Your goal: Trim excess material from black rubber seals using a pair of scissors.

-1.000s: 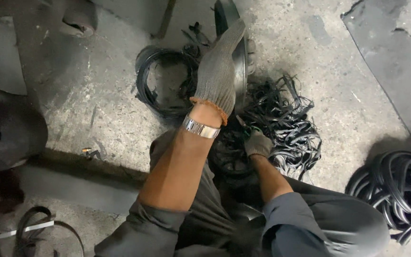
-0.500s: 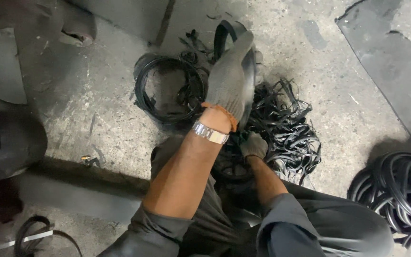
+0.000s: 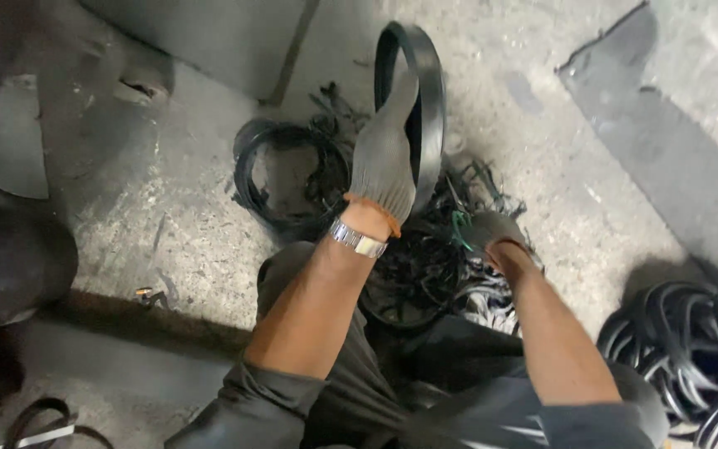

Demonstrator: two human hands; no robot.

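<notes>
Left hand (image 3: 386,158) has lifted the black ring (image 3: 427,100); right hand (image 3: 492,237) blurred.

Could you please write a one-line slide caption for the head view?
Gloved left hand lifts a black rubber ring; right hand in tangled scraps.

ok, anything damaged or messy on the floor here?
Yes. The concrete floor is cracked and chipped at upper left. Black rubber scraps lie tangled under the gloved hands, beside a neater coil. The left hand holds a black rubber ring upright.
</notes>
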